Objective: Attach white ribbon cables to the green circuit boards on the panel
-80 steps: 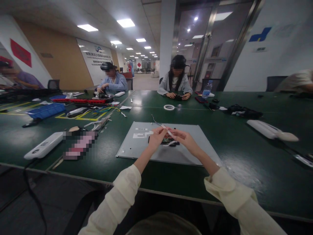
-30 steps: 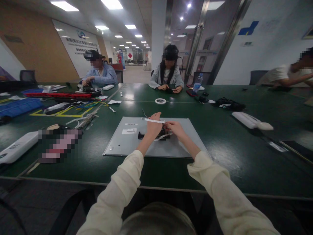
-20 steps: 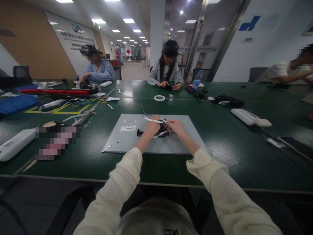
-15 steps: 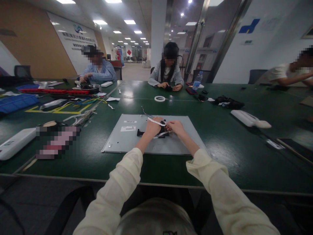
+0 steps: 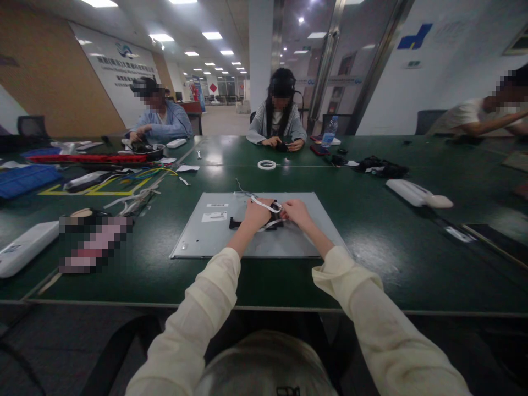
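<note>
A grey metal panel (image 5: pixel 193 234) with paper labels lies flat on the table in front of me. On it is a dark, bracket-like black part (image 5: pixel 236 223), largely covered by my hands. My left hand (image 5: pixel 258 214) is curled over this part; its fingertips are hidden. A narrow white strip (image 5: pixel 264 203) arcs over the back of that hand towards the right hand. My right hand (image 5: pixel 297 213) is closed in a pinch at the strip's right end, just right of the black part. Thin grey wires (image 5: pixel 244 190) stick out behind the left hand, over the panel's far edge.
Beyond the panel lies a white tape roll (image 5: pixel 267 164). A blue tray (image 5: pixel 28 180), cables (image 5: pixel 142 198) and a white device (image 5: pixel 28 247) occupy the left. Another white device (image 5: pixel 412 193) rests at right. A bottle (image 5: pixel 329 132) stands far off. Several people sit around the green table (image 5: pixel 371 236).
The view has shifted slightly. Both hands stay nearly in place over the black part, with the white strip still looped over the left hand.
</note>
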A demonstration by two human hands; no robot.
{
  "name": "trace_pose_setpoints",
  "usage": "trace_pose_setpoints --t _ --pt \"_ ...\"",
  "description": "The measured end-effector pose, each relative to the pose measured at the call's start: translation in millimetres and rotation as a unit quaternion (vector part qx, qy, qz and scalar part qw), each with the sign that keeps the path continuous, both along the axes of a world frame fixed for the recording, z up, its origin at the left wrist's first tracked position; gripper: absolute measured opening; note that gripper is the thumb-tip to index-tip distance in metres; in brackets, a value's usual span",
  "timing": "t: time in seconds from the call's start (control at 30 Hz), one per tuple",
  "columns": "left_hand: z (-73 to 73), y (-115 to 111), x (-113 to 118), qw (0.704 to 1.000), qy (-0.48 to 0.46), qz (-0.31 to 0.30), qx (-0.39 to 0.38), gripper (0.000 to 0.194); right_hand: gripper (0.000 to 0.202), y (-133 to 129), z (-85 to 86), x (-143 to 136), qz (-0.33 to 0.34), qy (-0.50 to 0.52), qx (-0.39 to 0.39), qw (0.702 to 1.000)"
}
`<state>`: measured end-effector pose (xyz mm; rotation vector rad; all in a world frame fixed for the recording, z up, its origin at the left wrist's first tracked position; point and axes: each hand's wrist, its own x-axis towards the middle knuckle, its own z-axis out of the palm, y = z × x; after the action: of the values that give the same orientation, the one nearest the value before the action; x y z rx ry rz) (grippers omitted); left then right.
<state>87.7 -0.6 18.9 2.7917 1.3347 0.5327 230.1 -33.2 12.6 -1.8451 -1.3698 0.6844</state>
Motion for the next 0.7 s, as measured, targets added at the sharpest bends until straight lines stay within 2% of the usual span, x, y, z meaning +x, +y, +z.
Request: trace_pose_setpoints --t 0.17,0.27,0.37,0.47,0.6,0.7 --pt "-3.0 -0.4 -0.7 1.0 -0.005 -0.006 0.016 0.026 0.028 -2.1 5.7 -0.6 -0.001 -0.124 0.003 0.992" --pt "-3.0 -1.8 -0.5 1.0 -0.001 -0.003 0.014 0.027 0.025 -3.3 7.6 -4.4 -0.006 -0.249 -0.01 0.968" --pt "-3.2 -2.3 0.4 1.0 -0.003 -0.002 0.013 0.027 0.027 -4.3 7.3 -6.0 0.006 -0.293 -0.012 0.956" --pt "-4.3 -1.7 1.3 1.0 -0.01 -0.002 0.011 0.027 0.03 -4.3 5.8 -3.3 0.021 -0.263 0.002 0.965" --pt "-4.9 -0.9 1.2 1.0 -0.014 0.0 0.001 0.027 0.027 -3.2 2.8 2.2 0.049 -0.14 0.0 0.989" --pt "-3.7 -1.0 0.6 1.0 -0.01 -0.002 -0.003 0.027 0.023 -2.8 1.0 4.4 0.047 -0.081 0.002 0.996"
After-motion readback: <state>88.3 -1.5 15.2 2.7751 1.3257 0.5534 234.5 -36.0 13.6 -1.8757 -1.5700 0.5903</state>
